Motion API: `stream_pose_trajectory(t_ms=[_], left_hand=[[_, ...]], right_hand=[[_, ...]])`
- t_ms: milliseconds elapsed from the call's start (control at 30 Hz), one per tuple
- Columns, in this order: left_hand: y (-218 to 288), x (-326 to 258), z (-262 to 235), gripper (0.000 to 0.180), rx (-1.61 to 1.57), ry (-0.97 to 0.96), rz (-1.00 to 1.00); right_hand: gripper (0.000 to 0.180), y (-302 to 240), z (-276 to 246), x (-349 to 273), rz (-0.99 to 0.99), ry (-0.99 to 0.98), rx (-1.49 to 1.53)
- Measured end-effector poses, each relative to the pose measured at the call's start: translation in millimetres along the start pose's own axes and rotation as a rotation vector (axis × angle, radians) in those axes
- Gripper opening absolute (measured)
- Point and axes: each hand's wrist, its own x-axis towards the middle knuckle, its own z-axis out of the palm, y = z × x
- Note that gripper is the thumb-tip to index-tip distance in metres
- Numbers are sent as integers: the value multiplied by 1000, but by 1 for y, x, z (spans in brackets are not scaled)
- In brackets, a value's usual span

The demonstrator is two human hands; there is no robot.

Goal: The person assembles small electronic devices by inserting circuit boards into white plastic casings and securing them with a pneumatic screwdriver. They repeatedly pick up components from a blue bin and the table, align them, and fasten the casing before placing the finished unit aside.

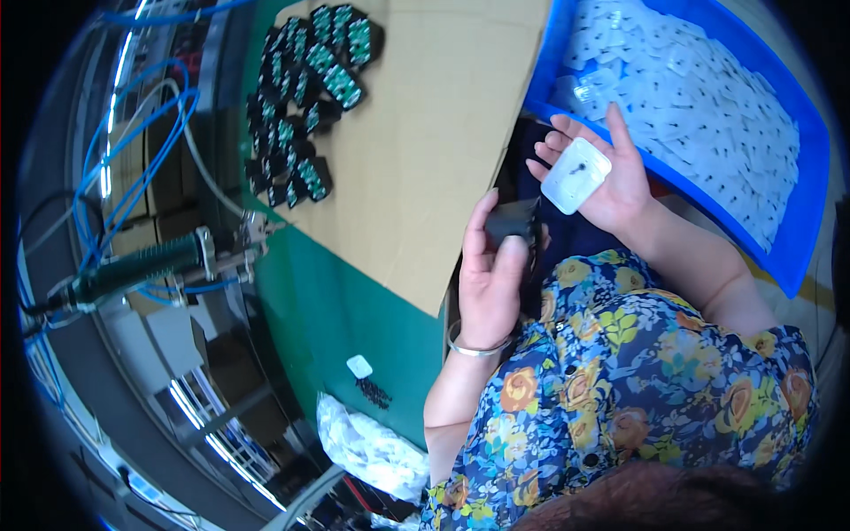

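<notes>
A big blue bin (815, 168) is just beside the right hand (625, 184); the left hand (491, 288) is apart from the right.
I think it's best to grip gently on the left and keep the right palm flat, so nothing slips. A black block (510, 225) is between the left thumb and fingers. A little white tray (565, 188) lies on the open right palm, and a tiny dark bit (580, 165) shows in it.

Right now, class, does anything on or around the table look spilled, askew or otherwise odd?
One mild oddity: a lone white piece lies on the green tabletop beside a loose scatter of dark bits, away from the whitish pieces filling the blue bin. The bits could pass for a spill, but the picture can't settle that.
</notes>
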Motion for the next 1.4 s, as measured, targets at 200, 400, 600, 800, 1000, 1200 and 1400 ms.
stream_pose_trajectory(t_ms=[200, 400, 600, 800, 1000, 1200, 1400], left_hand=[[1, 18, 10, 55, 1117, 111, 816], [-5, 18, 12, 55, 1255, 106, 716], [-7, 10, 10, 58, 1284, 116, 730], [-13, 8, 1, 59, 1248, 97, 840], [-1, 7, -3, 66, 1384, 45, 823], [7, -5, -12, 73, 1185, 40, 615], [12, -18, -18, 59, 56, 67, 395]], right_hand=[[76, 30, 20, -11, 107, 0, -147], [76, 37, 28, -16, 132, 34, -267], [75, 39, 29, -21, 132, 14, -363], [75, 39, 29, -25, 164, -53, -541], [75, 38, 30, -26, 192, -60, -457], [77, 39, 38, -25, 228, -134, -640], [56, 42, 57, -20, 8, -730, -1519]])
